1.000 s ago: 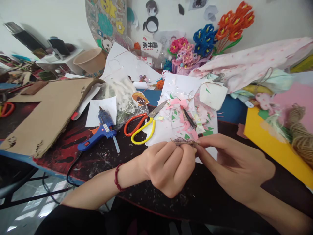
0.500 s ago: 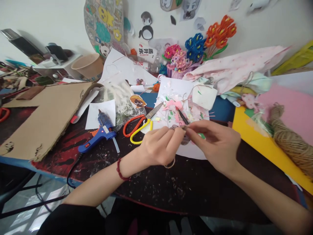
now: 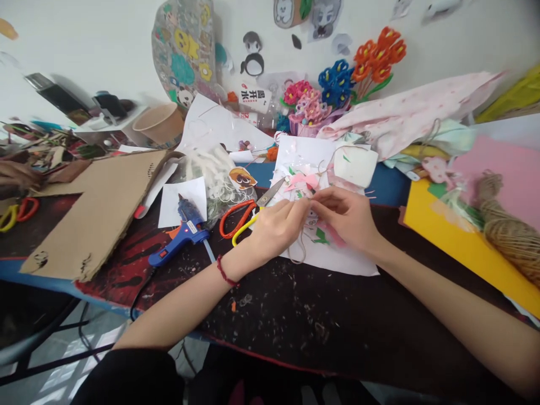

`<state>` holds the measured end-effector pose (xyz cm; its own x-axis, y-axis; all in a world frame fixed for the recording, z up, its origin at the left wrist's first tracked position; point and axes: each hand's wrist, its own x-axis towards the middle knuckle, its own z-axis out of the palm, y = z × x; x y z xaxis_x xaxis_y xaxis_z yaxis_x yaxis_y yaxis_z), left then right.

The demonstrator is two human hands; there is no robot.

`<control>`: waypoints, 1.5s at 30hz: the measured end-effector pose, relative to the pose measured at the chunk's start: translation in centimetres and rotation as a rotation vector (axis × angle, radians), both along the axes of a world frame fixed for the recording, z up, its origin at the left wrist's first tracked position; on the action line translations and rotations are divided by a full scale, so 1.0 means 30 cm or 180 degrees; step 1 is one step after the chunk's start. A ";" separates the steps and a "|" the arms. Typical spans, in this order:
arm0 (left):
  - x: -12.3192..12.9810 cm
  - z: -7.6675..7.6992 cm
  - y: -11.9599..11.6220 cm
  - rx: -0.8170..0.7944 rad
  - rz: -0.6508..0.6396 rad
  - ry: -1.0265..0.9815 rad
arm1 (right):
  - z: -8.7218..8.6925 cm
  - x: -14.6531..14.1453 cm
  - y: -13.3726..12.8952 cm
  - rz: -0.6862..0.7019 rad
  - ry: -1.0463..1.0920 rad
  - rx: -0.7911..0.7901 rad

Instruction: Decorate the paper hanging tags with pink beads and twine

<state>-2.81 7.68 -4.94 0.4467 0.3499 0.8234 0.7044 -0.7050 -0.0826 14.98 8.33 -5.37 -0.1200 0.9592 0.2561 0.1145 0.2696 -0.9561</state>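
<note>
My left hand (image 3: 278, 232) is closed in a pinch, and a loop of thin brown twine (image 3: 302, 253) hangs below its fingers. Touching it fingertip to fingertip, my right hand (image 3: 348, 216) also pinches at the twine, though the exact grip is hidden. Just under the fingertips shows a small paper piece with a drawn figure (image 3: 311, 218). White paper (image 3: 341, 263) strewn with pink and green scraps lies beneath both hands. Left of my left hand are scissors (image 3: 237, 220) with one red and one yellow handle, blades pointing away.
A blue glue gun (image 3: 179, 236) rests with its nozzle on a white sheet, its cord running off the table edge. Cut cardboard (image 3: 101, 208) lies on the left. To the right are yellow card (image 3: 439, 225) and a twine skein (image 3: 510, 230). Craft flowers (image 3: 312, 104) stand at the back.
Both hands have moved slightly up and away over the white paper, still pinched together. More of the twine loop shows below my left hand. The camera view has shifted a little left.
</note>
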 end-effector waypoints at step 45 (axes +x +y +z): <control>0.005 -0.024 -0.055 -0.0265 -0.0004 0.0514 | 0.012 0.015 -0.053 -0.0015 -0.0385 0.0215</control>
